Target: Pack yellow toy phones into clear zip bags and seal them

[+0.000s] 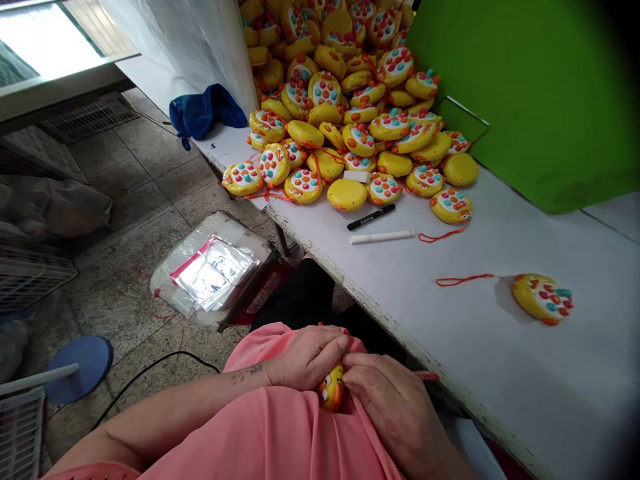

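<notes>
Low in front of my pink top, my left hand is closed over a small yellow toy with an orange part and white eyes. Most of the toy is hidden under its fingers. My right hand meets it from the other side, fingers bent and pinched against the toy's face. A thin pink stick pokes out beyond its knuckles; its tip is hidden. On the table to the right lies a similar yellow toy with coloured dots and an orange cord loop.
A large heap of yellow dotted toys covers the table's far part. Near it lie a black marker, a white pen and a blue cloth. A green board stands behind. Plastic-wrapped packets rest on a low stool at left.
</notes>
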### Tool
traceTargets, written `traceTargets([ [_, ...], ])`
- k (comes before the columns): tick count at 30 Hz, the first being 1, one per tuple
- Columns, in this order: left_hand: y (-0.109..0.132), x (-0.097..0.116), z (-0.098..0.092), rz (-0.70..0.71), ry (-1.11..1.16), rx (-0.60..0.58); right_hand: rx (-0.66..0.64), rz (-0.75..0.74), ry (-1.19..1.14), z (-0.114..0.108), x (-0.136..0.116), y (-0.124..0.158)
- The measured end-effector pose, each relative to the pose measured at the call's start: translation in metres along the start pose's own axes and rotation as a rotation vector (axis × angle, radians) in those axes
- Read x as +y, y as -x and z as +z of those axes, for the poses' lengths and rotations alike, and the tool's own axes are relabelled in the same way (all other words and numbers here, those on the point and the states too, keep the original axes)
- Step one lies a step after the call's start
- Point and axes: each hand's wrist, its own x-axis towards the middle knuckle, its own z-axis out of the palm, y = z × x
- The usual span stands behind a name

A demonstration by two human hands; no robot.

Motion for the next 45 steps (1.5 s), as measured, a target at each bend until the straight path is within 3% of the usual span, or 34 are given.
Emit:
traceTargets([
  [7,0.0015,-0.0011,0.0038,-0.001,0.006,-0.011,0.039,-0.047,-0.007,-0.0038,-0.0040,-0.0028],
  [17,0.0009,0.0038,0.0014,-0.034,0.008,0.005,0.051,0.012,0.018,0.0012,-0.0022,0.0043],
  [25,0.0014,0.0002,0.0038,-0.058,0.025,0.016,-0.011,0.033,-0.002,0.0006,-0.0035,0.0039],
  [30,0.0002,0.0008,0.0028,-0.051,0.014,0.016,0.048,0.035,-0.006,0.0033,-0.0023,0.0033],
  [45,0.0047,-0.0059,0.0084,-0.048,0.065,0.007,-0.031,0.022,-0.087,-0.0006,-0.0038,-0.0002],
])
